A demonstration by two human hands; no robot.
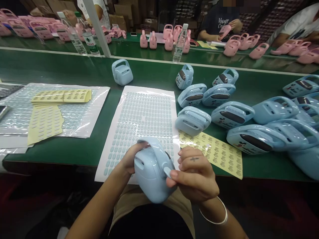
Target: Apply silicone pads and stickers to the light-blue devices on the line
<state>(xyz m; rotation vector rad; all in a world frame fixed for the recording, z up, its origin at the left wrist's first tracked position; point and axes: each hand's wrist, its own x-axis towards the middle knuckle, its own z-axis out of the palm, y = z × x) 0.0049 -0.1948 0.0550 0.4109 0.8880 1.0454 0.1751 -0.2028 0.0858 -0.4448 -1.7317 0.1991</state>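
Holding blue device (149, 176), left hand (130, 158), right hand (195, 176)

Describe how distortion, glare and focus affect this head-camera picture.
In the head view, the wide lens curves the green workbench and stretches the pale blue devices at right; white glare streaks the clear plastic sheet; the left hand and right hand around a held device look fairly sharp, while the far pink items look softer.

Head camera faces forward and down; close.
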